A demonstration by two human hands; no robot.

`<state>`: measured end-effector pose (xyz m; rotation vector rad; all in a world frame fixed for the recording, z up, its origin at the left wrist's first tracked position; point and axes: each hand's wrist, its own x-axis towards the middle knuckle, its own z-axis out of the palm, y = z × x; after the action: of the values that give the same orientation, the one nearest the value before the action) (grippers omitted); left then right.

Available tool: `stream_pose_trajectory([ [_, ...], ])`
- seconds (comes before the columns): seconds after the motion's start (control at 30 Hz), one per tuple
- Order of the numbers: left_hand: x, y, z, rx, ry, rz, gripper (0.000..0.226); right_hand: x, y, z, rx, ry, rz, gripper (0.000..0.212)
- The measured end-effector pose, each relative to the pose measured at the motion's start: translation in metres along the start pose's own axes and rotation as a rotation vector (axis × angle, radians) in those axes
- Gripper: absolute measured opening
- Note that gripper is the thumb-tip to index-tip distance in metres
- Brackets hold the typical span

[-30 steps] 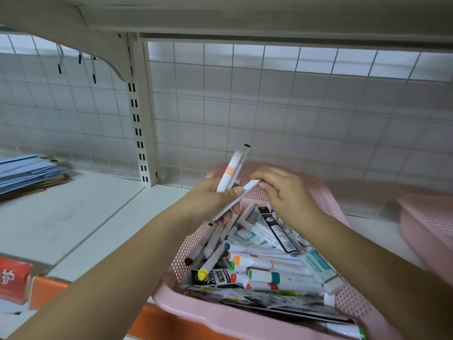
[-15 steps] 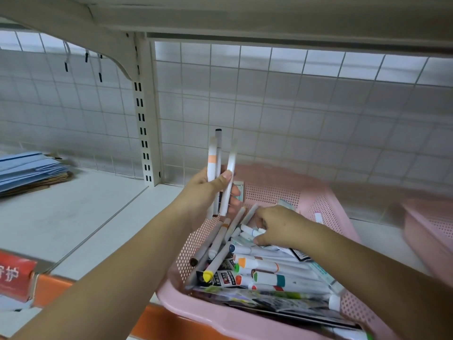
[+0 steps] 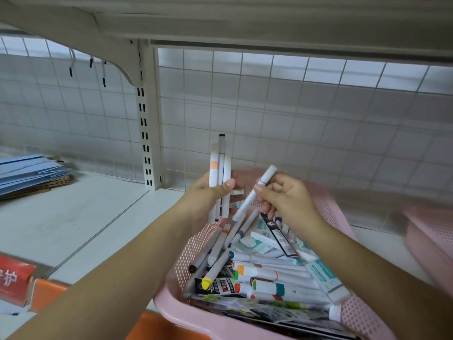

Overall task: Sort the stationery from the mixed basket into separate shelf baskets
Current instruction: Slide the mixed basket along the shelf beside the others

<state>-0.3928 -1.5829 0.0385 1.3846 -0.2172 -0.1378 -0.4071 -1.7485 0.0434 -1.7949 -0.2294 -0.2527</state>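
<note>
Head view
- Change: the right grip (image 3: 286, 200) was down among the pens half a second ago. It is now lifted above the mixed basket (image 3: 193, 251) with a single white marker (image 3: 247, 202). The left grip (image 3: 208, 195) holds its marker bundle (image 3: 219, 173) as before.
- Right grip: thumb and curled fingers pinch the single white marker near its upper end.
- Left grip: clenched round the marker bundle, thumb across the front.
- Single white marker, axis: diagonal, blue-banded end up and right, blue tip down and left, near the bundle.
- Marker bundle, axis: upright, black-capped end on top, peach band showing.
- Surface: white shelf (image 3: 73, 217) with an orange front edge (image 3: 49, 293).
- Surroundings: wire grid back (image 3: 269, 106), slotted upright (image 3: 147, 119), blue paper stack (image 3: 29, 170) at left, second pink basket (image 3: 431, 231) at right, blurred.
</note>
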Motion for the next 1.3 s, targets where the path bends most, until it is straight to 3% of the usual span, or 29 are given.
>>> stream_pose_trajectory([
  [0.13,0.000,-0.001,0.001,0.099,-0.027,-0.018,0.014,-0.002,-0.004,-0.003,0.063,-0.029,0.012,0.009],
  [0.33,-0.004,-0.001,0.004,0.162,-0.199,-0.027,0.018,-0.003,-0.004,-0.001,0.074,-0.038,-0.023,0.006],
  [0.57,-0.004,-0.001,0.002,0.183,-0.272,-0.050,0.019,0.003,0.012,-0.004,-0.343,0.087,-0.273,0.009],
  [0.7,-0.002,0.001,0.000,0.037,-0.249,-0.086,0.031,0.006,0.016,-0.007,-0.608,0.135,-0.404,0.022],
  [0.77,-0.001,0.001,-0.002,-0.026,-0.241,-0.104,0.035,0.006,0.018,-0.006,-0.663,0.118,-0.406,0.027],
  [0.9,0.000,0.003,-0.004,-0.140,-0.222,-0.123,0.016,0.002,0.019,-0.005,-0.763,0.043,-0.389,0.036],
  [1.07,-0.009,0.021,0.009,-0.155,-0.210,-0.083,0.016,0.000,0.003,-0.015,-1.183,-0.121,-0.338,0.050],
  [1.3,-0.040,0.054,0.071,-0.176,-0.215,0.075,0.016,-0.039,-0.050,-0.072,-1.311,-0.036,-0.360,0.051],
])
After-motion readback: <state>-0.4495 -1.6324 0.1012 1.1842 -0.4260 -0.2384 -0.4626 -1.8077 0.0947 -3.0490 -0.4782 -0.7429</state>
